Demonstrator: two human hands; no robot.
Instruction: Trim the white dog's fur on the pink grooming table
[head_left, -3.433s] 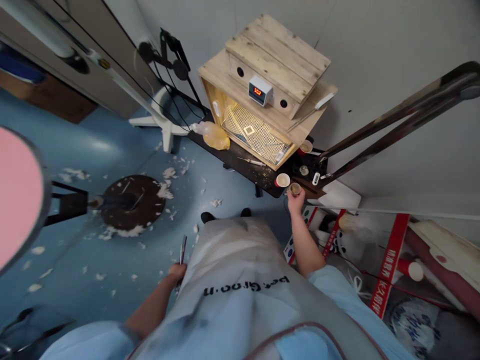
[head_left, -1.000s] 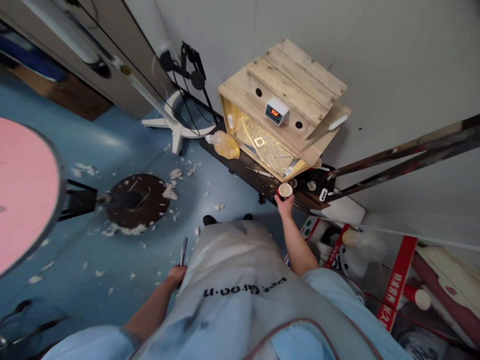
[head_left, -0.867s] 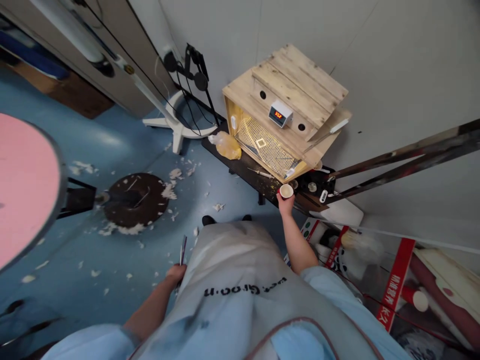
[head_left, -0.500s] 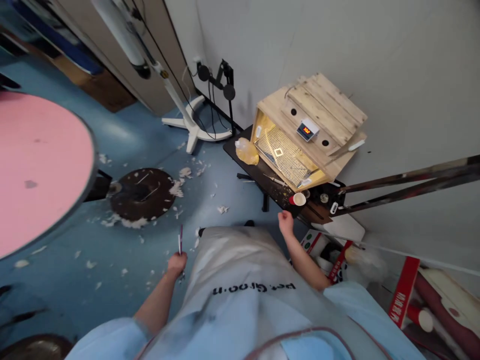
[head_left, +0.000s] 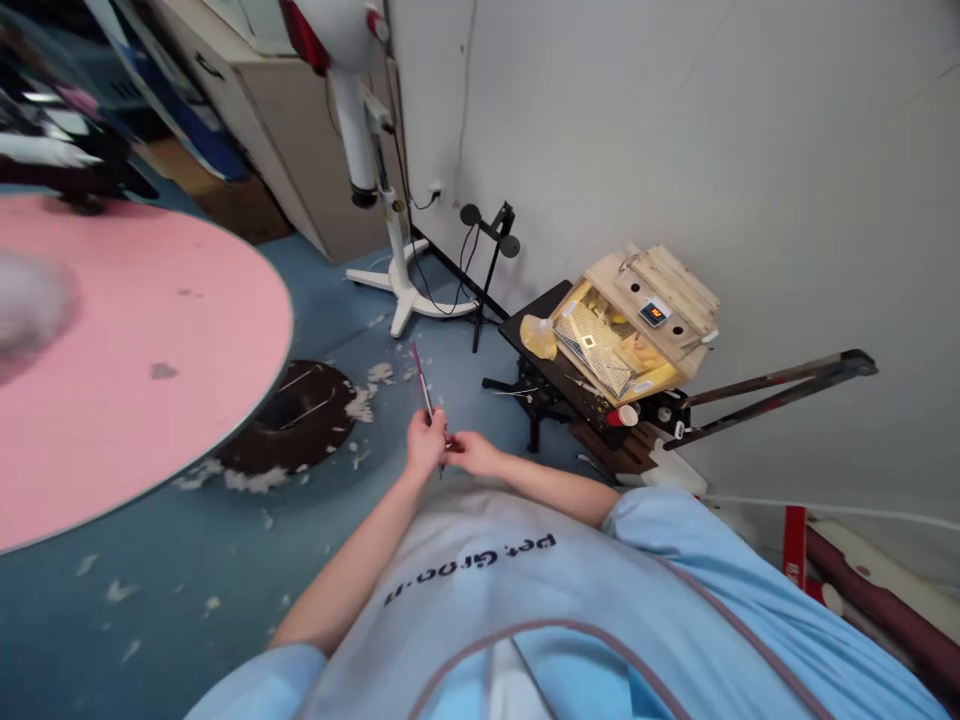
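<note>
In front of the apron, my two hands meet. My left hand (head_left: 426,440) is closed around slim purple-and-silver scissors (head_left: 421,380), with the long part pointing up and away from me. From the right side, the fingers of my right hand (head_left: 474,453) are closed at the dark reddish lower end, which looks like the handle; the fingers hide most of it. To the left of my hands is a round pink table (head_left: 217,330), with a blurred white fluffy shape (head_left: 30,300) on it.
A lit wooden box (head_left: 637,320) with a red digital display and a red paper cup (head_left: 622,416) stand on a small black table (head_left: 517,330) at right. A white wheeled stand (head_left: 405,295) is behind. White hair tufts (head_left: 255,478) litter the blue floor.
My right hand has left the black table's edge by the cup and come to my left hand. My left hand has risen inward with the scissors. The view has swung left, showing more pink table.
</note>
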